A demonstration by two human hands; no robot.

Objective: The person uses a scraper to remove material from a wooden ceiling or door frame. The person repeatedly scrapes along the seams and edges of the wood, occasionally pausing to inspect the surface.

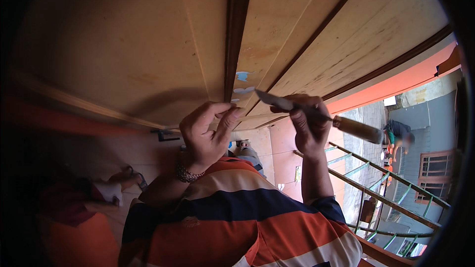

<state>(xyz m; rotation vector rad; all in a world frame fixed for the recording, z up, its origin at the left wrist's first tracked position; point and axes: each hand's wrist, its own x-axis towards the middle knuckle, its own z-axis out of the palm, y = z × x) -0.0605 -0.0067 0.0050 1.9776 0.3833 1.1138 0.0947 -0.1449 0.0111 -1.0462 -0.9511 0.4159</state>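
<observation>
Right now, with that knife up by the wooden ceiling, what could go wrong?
1. The putty knife in the right hand points toward the left hand, so a slip might nick those fingers.
2. The pale filler dabs sit overhead on the plank ceiling, so bits could drop toward the face.
3. The railing is close behind; leaning back while reaching up looks risky.

Right hand point(309, 128) grips a putty knife point(316, 114) by its wooden handle, blade tip pointing left toward pale filler patches point(243, 83) on the wooden plank ceiling point(148, 44). The patches lie just beside a dark groove point(236, 29) between planks. Left hand point(208, 136), beaded bracelet point(187, 173) at the wrist, is raised with thumb and fingers pinched near the blade tip, holding nothing discernible. A striped orange, navy and cream shirt point(237, 217) fills the lower frame. Green railing point(391, 188) stands at right.
</observation>
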